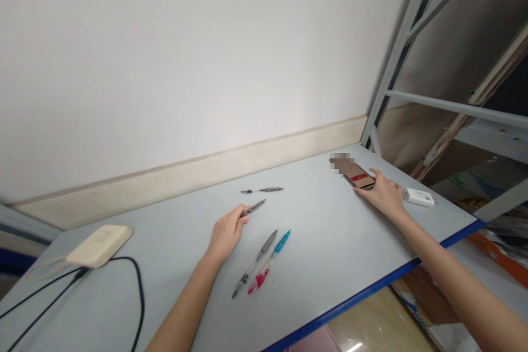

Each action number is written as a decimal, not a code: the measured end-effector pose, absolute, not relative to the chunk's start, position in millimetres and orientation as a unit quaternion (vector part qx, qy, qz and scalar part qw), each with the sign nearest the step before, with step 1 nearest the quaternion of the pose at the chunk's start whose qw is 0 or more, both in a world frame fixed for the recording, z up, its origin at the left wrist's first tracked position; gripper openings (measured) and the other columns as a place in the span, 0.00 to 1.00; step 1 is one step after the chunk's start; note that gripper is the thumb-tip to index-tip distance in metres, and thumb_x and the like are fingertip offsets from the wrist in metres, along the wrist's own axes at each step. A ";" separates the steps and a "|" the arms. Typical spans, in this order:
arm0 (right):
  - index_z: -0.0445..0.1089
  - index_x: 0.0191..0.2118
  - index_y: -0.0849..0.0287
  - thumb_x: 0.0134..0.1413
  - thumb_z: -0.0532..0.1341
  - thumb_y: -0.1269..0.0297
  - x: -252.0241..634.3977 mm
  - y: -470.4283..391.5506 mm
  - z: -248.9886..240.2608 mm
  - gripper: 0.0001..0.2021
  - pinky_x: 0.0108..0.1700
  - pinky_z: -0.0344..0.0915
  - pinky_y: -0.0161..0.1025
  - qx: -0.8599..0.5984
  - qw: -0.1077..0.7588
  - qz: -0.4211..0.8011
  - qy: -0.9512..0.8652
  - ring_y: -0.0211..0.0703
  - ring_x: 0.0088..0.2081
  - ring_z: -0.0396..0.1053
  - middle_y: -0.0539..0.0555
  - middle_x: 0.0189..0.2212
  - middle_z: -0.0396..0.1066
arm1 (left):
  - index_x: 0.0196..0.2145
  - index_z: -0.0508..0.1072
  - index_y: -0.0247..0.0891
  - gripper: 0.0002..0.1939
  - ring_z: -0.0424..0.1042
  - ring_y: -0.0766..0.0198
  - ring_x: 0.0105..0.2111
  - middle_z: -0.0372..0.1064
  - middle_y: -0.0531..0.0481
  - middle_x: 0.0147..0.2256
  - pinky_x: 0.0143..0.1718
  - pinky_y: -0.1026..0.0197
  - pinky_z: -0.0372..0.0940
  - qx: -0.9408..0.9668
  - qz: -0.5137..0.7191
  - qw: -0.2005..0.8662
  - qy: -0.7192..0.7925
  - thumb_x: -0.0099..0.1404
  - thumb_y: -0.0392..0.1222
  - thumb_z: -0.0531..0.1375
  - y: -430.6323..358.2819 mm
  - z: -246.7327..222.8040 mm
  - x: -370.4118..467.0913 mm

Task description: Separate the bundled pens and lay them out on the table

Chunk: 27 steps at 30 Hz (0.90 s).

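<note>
My left hand (227, 231) is closed round a dark pen (256, 207), whose tip points up and right. Just beyond it a second dark pen (270, 190) lies on the grey table. Nearer to me lie a grey pen (264, 247) and a pen with a teal end and a pink end (282, 243), side by side on a slant. At the right, my right hand (383, 192) grips the near end of a phone (359, 176), thumb and fingers on its two sides; the phone's far end is blurred out.
A white charger (419, 197) lies right of my right hand. At the left is a cream box (99, 245) with black cables (140, 286). A wall runs behind the table (322, 242); a metal frame (398, 55) stands at the right.
</note>
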State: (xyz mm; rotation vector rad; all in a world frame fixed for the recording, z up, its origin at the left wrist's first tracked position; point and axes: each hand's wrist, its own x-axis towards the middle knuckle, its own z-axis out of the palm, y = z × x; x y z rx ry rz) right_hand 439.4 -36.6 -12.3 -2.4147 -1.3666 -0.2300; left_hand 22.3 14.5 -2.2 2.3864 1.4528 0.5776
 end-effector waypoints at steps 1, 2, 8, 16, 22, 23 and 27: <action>0.55 0.55 0.65 0.44 0.56 0.45 434.8 -40.5 -11.9 0.36 0.48 0.52 0.56 -0.852 0.169 -0.097 -0.485 0.63 0.45 0.64 0.67 0.42 0.69 | 0.41 0.66 0.42 0.12 0.72 0.60 0.37 0.73 0.52 0.36 0.39 0.61 0.62 0.828 0.203 0.144 0.502 0.65 0.43 0.46 14.7 -2.9 21.8; 0.57 0.53 0.65 0.44 0.56 0.45 429.5 -46.2 -11.8 0.35 0.49 0.50 0.57 -0.850 0.161 -0.114 -0.489 0.63 0.45 0.64 0.67 0.41 0.69 | 0.41 0.67 0.41 0.12 0.72 0.60 0.38 0.73 0.52 0.38 0.40 0.60 0.62 0.829 0.206 0.144 0.500 0.65 0.43 0.47 14.9 -3.6 21.5; 0.57 0.52 0.63 0.46 0.52 0.42 383.3 -103.2 -15.6 0.34 0.51 0.48 0.58 -0.814 0.144 -0.156 -0.541 0.59 0.42 0.65 0.61 0.36 0.69 | 0.39 0.70 0.41 0.13 0.71 0.60 0.41 0.72 0.50 0.41 0.41 0.61 0.64 0.840 0.246 0.124 0.467 0.65 0.44 0.48 18.2 -4.9 23.5; 0.55 0.56 0.61 0.52 0.48 0.41 331.3 -155.0 -11.7 0.33 0.51 0.52 0.59 -0.769 0.148 -0.144 -0.605 0.57 0.40 0.66 0.60 0.36 0.69 | 0.42 0.73 0.42 0.14 0.71 0.63 0.39 0.71 0.50 0.41 0.40 0.63 0.65 0.844 0.278 0.119 0.442 0.66 0.44 0.49 19.6 -4.1 24.6; 0.58 0.54 0.53 0.58 0.47 0.49 374.7 -122.1 -2.1 0.22 0.50 0.59 0.51 -0.707 0.272 0.020 -0.652 0.53 0.50 0.62 0.57 0.49 0.65 | 0.51 0.68 0.44 0.17 0.71 0.65 0.38 0.71 0.49 0.42 0.39 0.64 0.65 0.854 0.276 0.136 0.420 0.67 0.38 0.47 20.4 -6.9 22.9; 0.60 0.53 0.52 0.59 0.46 0.51 384.2 -108.7 -1.2 0.20 0.52 0.58 0.50 -0.684 0.298 0.052 -0.664 0.51 0.52 0.60 0.56 0.50 0.65 | 0.50 0.68 0.44 0.17 0.71 0.65 0.39 0.71 0.49 0.42 0.40 0.64 0.65 0.853 0.278 0.140 0.420 0.67 0.39 0.48 20.6 -7.3 22.9; 0.67 0.47 0.47 0.59 0.47 0.53 407.3 -54.7 1.7 0.17 0.58 0.51 0.53 -0.608 0.297 0.131 -0.725 0.50 0.57 0.55 0.53 0.54 0.61 | 0.47 0.71 0.44 0.15 0.70 0.64 0.40 0.72 0.49 0.41 0.42 0.63 0.65 0.849 0.282 0.156 0.419 0.66 0.40 0.50 21.3 -7.2 23.4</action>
